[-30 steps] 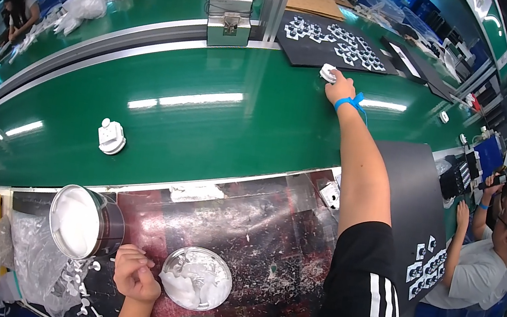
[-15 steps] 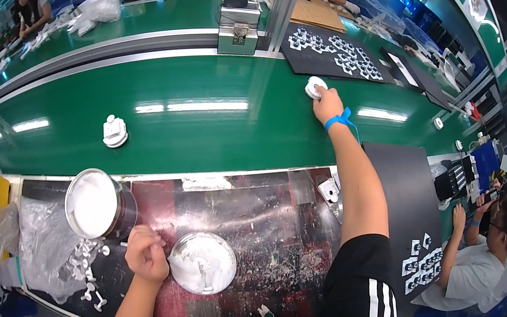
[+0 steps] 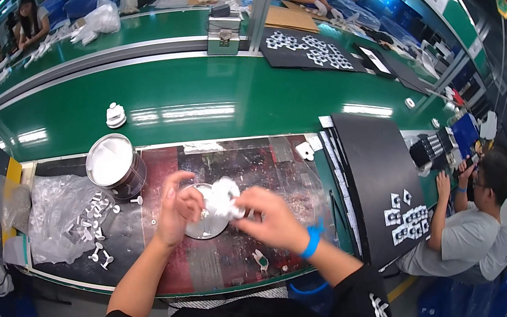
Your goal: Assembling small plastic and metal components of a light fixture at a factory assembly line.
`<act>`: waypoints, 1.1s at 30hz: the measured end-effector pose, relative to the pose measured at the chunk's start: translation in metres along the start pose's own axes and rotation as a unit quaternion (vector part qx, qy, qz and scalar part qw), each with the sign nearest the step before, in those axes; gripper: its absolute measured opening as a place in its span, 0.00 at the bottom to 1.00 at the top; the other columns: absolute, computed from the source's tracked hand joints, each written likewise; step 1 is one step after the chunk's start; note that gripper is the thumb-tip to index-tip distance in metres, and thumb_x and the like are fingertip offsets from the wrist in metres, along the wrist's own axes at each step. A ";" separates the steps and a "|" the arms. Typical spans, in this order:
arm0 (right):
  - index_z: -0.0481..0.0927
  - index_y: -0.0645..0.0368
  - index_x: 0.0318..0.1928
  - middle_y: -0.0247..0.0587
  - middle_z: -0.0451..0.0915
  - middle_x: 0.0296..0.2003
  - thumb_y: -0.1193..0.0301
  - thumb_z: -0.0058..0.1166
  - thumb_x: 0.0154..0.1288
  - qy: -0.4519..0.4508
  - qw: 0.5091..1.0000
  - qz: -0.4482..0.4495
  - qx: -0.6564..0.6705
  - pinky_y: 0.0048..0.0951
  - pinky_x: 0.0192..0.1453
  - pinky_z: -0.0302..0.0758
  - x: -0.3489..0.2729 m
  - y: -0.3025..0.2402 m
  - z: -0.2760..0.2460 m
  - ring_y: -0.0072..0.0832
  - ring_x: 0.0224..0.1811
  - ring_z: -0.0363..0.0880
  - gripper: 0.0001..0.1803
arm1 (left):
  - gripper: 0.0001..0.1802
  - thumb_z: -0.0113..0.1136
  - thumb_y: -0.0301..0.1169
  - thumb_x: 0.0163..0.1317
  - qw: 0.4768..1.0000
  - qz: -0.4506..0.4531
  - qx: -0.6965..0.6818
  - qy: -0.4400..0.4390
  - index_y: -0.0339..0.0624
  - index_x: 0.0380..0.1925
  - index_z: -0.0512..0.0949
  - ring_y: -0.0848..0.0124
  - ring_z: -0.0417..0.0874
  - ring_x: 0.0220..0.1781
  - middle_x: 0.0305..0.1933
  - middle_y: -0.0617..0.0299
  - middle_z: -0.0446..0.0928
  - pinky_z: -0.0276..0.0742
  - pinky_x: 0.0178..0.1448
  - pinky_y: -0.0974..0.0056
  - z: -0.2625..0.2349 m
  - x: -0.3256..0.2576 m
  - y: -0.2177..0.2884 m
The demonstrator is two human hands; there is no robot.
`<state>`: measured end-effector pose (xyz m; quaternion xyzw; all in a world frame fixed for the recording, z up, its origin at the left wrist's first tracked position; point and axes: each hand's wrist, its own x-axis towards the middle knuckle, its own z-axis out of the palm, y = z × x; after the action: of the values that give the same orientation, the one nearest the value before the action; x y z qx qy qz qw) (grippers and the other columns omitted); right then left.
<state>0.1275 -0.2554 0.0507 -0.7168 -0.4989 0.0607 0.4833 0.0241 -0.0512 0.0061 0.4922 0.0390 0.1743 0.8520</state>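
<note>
My right hand (image 3: 268, 216) grips a white plastic part (image 3: 225, 197), its outline smeared by motion, over a shallow round dish (image 3: 210, 236) smeared with white paste. On the dish's left side my left hand (image 3: 177, 209) is raised, fingers bent and apart, close to the part; nothing shows clearly in it. A bucket of white paste (image 3: 110, 162) stands left of my hands. Below it, small white plastic pegs (image 3: 98, 221) are scattered beside and on a clear plastic bag (image 3: 58, 214). A white round stacked part (image 3: 115, 115) sits on the green belt (image 3: 171, 97).
Black boards (image 3: 376, 170) with small white-and-black pieces (image 3: 411, 221) lie at right, beside a seated person (image 3: 476, 205). Another loaded board (image 3: 309, 52) lies beyond the belt, near a metal post (image 3: 259, 8) and a green box (image 3: 223, 42). Other people work across the line.
My right hand has come back from the far side of the belt to above the dish with the white part. My left hand has risen toward it, fingers loosened. The view has shifted.
</note>
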 end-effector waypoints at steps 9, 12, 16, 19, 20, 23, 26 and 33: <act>0.84 0.54 0.45 0.47 0.75 0.45 0.89 0.52 0.49 0.076 0.993 0.023 -0.092 0.35 0.50 0.79 -0.078 -0.034 0.020 0.42 0.46 0.80 0.24 | 0.29 0.60 0.30 0.65 0.924 -0.257 0.059 -0.277 0.45 0.65 0.61 0.76 0.79 0.27 0.40 0.58 0.79 0.75 0.29 0.72 0.018 -0.019 -0.009; 0.78 0.54 0.55 0.51 0.73 0.50 0.89 0.49 0.51 0.137 0.989 0.043 -0.041 0.38 0.54 0.76 -0.084 -0.039 0.016 0.48 0.51 0.77 0.30 | 0.33 0.61 0.25 0.64 0.945 -0.212 -0.022 -0.247 0.43 0.65 0.57 0.67 0.83 0.31 0.40 0.51 0.80 0.81 0.33 0.66 0.028 -0.021 -0.016; 0.64 0.58 0.68 0.48 0.71 0.55 0.86 0.59 0.53 0.170 0.977 0.112 0.064 0.26 0.44 0.75 -0.096 -0.038 0.019 0.34 0.51 0.77 0.39 | 0.30 0.59 0.26 0.67 0.983 -0.120 0.003 -0.142 0.42 0.65 0.56 0.64 0.85 0.43 0.47 0.46 0.81 0.84 0.46 0.61 0.050 -0.030 -0.029; 0.59 0.61 0.71 0.48 0.69 0.59 0.83 0.64 0.56 0.203 0.956 0.141 0.156 0.23 0.43 0.74 -0.107 -0.032 0.024 0.27 0.51 0.76 0.43 | 0.32 0.60 0.24 0.67 0.990 -0.092 0.028 -0.106 0.43 0.66 0.55 0.66 0.83 0.52 0.51 0.46 0.80 0.81 0.53 0.62 0.070 -0.050 -0.029; 0.60 0.62 0.70 0.48 0.69 0.60 0.82 0.64 0.57 0.203 0.953 0.160 0.156 0.23 0.44 0.74 -0.110 -0.028 0.023 0.26 0.52 0.76 0.41 | 0.32 0.59 0.23 0.67 0.990 -0.083 0.050 -0.105 0.44 0.66 0.55 0.66 0.82 0.52 0.51 0.46 0.80 0.80 0.54 0.63 0.074 -0.057 -0.032; 0.63 0.65 0.69 0.46 0.70 0.60 0.81 0.63 0.59 0.186 0.961 0.172 0.115 0.23 0.49 0.75 -0.118 -0.027 0.013 0.27 0.54 0.76 0.37 | 0.31 0.58 0.23 0.67 0.988 -0.070 0.082 -0.113 0.45 0.64 0.54 0.67 0.81 0.54 0.51 0.47 0.80 0.77 0.58 0.64 0.083 -0.072 -0.039; 0.67 0.69 0.65 0.41 0.73 0.56 0.81 0.63 0.60 0.198 0.872 0.187 0.406 0.27 0.58 0.77 -0.130 -0.022 0.011 0.29 0.57 0.75 0.33 | 0.19 0.51 0.32 0.73 0.985 -0.148 -0.010 -0.091 0.46 0.58 0.58 0.64 0.81 0.55 0.54 0.48 0.76 0.81 0.57 0.56 0.083 -0.074 -0.049; 0.68 0.65 0.66 0.42 0.72 0.57 0.78 0.63 0.61 0.142 0.927 0.191 0.291 0.25 0.51 0.77 -0.155 -0.015 -0.023 0.27 0.54 0.75 0.33 | 0.26 0.37 0.47 0.76 0.874 -0.416 -0.130 -0.216 0.44 0.66 0.61 0.54 0.85 0.49 0.57 0.45 0.76 0.86 0.50 0.53 0.096 -0.044 -0.064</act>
<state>0.0543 -0.3891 0.0127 -0.6277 -0.2388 0.1920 0.7156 0.0225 -0.1741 -0.0039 0.3410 0.0316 -0.3033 0.8892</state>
